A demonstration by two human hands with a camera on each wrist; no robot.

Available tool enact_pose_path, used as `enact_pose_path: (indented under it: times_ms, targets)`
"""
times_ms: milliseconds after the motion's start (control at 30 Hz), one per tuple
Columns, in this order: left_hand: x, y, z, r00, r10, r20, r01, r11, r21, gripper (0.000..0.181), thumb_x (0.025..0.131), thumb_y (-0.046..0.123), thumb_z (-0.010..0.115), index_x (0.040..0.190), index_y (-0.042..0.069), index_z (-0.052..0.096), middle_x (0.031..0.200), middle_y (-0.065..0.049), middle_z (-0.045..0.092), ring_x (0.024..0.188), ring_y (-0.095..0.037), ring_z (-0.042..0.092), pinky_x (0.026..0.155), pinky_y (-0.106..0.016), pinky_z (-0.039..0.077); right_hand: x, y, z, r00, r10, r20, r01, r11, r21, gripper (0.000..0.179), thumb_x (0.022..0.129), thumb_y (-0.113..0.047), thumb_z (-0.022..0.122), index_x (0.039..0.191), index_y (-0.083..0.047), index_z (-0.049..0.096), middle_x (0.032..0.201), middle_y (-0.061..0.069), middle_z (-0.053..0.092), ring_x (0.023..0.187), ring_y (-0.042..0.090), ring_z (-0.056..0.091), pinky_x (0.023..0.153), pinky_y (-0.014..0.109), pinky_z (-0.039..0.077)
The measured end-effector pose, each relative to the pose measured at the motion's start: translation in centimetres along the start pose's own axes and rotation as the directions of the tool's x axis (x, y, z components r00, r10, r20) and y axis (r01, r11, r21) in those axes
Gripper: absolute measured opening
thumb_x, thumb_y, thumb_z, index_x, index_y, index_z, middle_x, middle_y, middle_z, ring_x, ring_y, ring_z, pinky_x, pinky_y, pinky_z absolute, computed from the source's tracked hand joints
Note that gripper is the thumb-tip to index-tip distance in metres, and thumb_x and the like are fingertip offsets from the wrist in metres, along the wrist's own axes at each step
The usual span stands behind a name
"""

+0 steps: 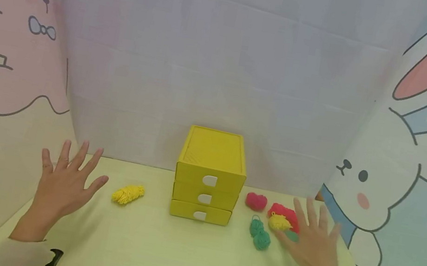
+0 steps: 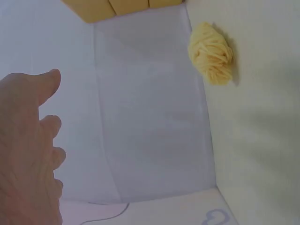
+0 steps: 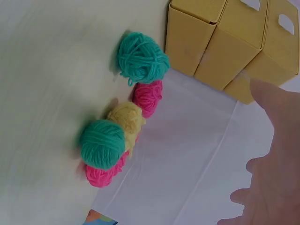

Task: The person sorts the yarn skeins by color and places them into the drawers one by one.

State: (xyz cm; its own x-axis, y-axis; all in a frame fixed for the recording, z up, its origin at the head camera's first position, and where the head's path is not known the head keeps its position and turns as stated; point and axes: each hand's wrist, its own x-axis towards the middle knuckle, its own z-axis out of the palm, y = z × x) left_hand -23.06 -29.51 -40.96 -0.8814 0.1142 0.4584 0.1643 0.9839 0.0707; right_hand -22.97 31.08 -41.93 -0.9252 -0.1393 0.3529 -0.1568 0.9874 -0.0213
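My left hand (image 1: pixel 65 187) is raised over the left side of the table, fingers spread, holding nothing. Just right of it lies a yellow yarn skein (image 1: pixel 128 194), also seen in the left wrist view as a yarn bundle (image 2: pixel 211 54). My right hand (image 1: pixel 315 248) hovers on the right with spread fingers, nothing in its grasp. Near its thumb are a yellow yarn ball (image 1: pixel 278 222), a green yarn skein (image 1: pixel 260 235) and a pinkish-red skein (image 1: pixel 278 209). A pink yarn ball (image 1: pixel 256 201) lies farther back. Another green ball (image 3: pixel 102 144) is mostly hidden by the hand in the head view.
A yellow three-drawer box (image 1: pixel 215 149) with white pull tabs stands at the back centre, its drawers pushed in. Behind it hangs a white cloth wall (image 1: pixel 225 60). Side panels with a pink cartoon animal (image 1: pixel 11 47) and a white rabbit (image 1: pixel 378 189) flank the pale table (image 1: pixel 159 255).
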Motion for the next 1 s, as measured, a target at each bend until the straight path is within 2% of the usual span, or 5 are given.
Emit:
enact_pose_path:
  times_ms: [300, 467, 667, 833, 1000]
  targets:
    - [1.5, 3.0, 1.0, 1.0, 0.014, 0.02, -0.012, 0.998, -0.069, 0.081, 0.108, 0.061, 0.046, 0.172, 0.02, 0.018, 0.175, -0.024, 0.014, 0.16, -0.054, -0.005, 0.118, -0.079, -0.019, 0.6, -2.4, 0.3, 0.994, 0.034, 0.102, -0.046, 0.992, 0.119, 0.101, 0.095, -0.072, 0.062, 0.169, -0.014, 0.027, 0.172, 0.027, 0.021, 0.151, 0.063, 0.019, 0.11, 0.091, 0.015]
    - [2.4, 4.8, 1.3, 0.998, 0.022, 0.066, -0.013, 0.99, -0.137, 0.081, 0.109, 0.062, 0.043, 0.172, 0.017, 0.019, 0.175, -0.025, 0.013, 0.159, -0.055, -0.004, 0.118, -0.08, -0.017, 0.7, -4.0, 0.5, 0.99, 0.021, 0.142, -0.053, 0.973, 0.225, 0.098, 0.099, -0.068, 0.06, 0.17, -0.011, 0.025, 0.172, 0.028, 0.021, 0.152, 0.062, 0.021, 0.113, 0.087, 0.022]
    - [3.5, 6.8, 2.0, 0.994, 0.03, 0.103, -0.006, 0.975, -0.223, 0.081, 0.109, 0.061, 0.043, 0.172, 0.015, 0.02, 0.175, -0.025, 0.013, 0.158, -0.058, 0.0, 0.117, -0.084, -0.01, 1.0, -5.8, 0.3, 0.977, -0.019, 0.21, -0.066, 0.919, 0.389, 0.098, 0.101, -0.069, 0.057, 0.171, -0.011, 0.022, 0.173, 0.026, 0.021, 0.154, 0.055, 0.027, 0.108, 0.08, 0.039]
    - [4.3, 8.4, 2.5, 0.992, 0.032, 0.125, 0.008, 0.951, -0.308, 0.08, 0.11, 0.06, 0.043, 0.171, 0.014, 0.021, 0.175, -0.025, 0.014, 0.159, -0.057, 0.002, 0.118, -0.084, -0.008, 1.5, -7.3, 0.3, 0.962, -0.059, 0.267, -0.084, 0.865, 0.495, 0.09, 0.103, -0.065, 0.055, 0.166, -0.004, 0.034, 0.168, 0.023, 0.037, 0.153, 0.049, 0.035, 0.116, 0.075, 0.036]
    - [5.2, 9.9, 2.4, 0.984, 0.03, 0.173, 0.052, 0.892, -0.448, 0.078, 0.111, 0.06, 0.04, 0.172, 0.014, 0.02, 0.175, -0.023, 0.012, 0.16, -0.055, 0.002, 0.12, -0.082, -0.006, 1.9, -8.6, 0.3, 0.936, -0.086, 0.341, -0.155, 0.769, 0.62, 0.075, 0.106, -0.059, 0.055, 0.159, -0.006, 0.048, 0.16, 0.017, 0.05, 0.144, 0.044, 0.049, 0.116, 0.07, 0.04]
